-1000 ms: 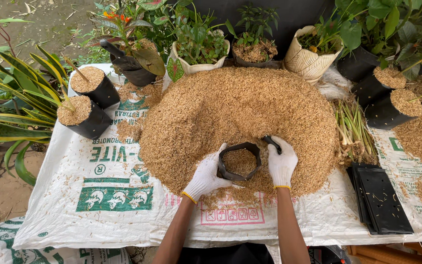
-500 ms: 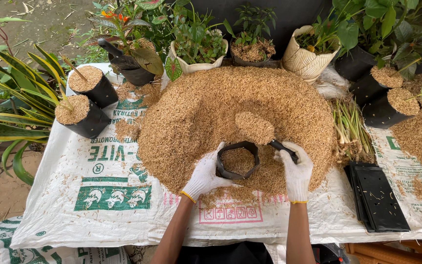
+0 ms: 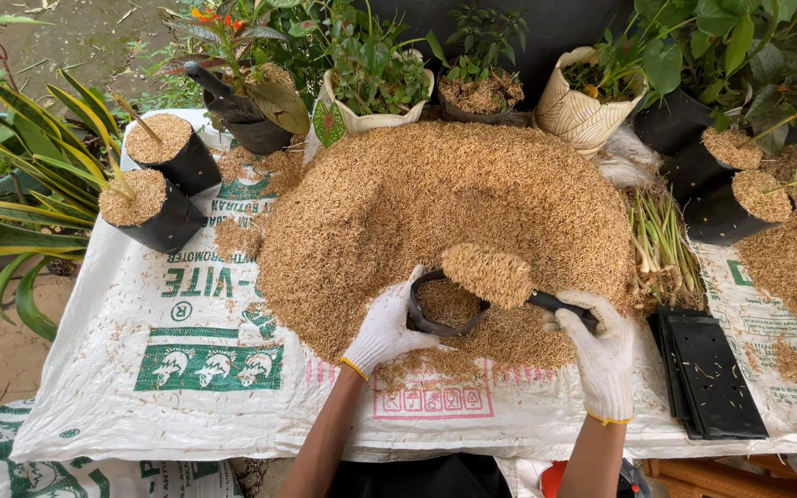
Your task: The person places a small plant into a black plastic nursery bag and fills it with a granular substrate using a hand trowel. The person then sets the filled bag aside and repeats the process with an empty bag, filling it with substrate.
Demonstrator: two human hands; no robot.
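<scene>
While left hand (image 3: 385, 329) steadies bag (image 3: 445, 304) (black), scoop (image 3: 495, 277) above.

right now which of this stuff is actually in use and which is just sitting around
In use:
- left hand steadying the small black grow bag
- right hand holding the scoop, heaped with husk
- husk pile

Lying about:
- stack of flat black bags
- two filled bags
- bundle of cuttings
- potted plants

Black grow bag (image 3: 445, 309) (half-filled) upright; heaped scoop (image 3: 495, 277) above it.
</scene>
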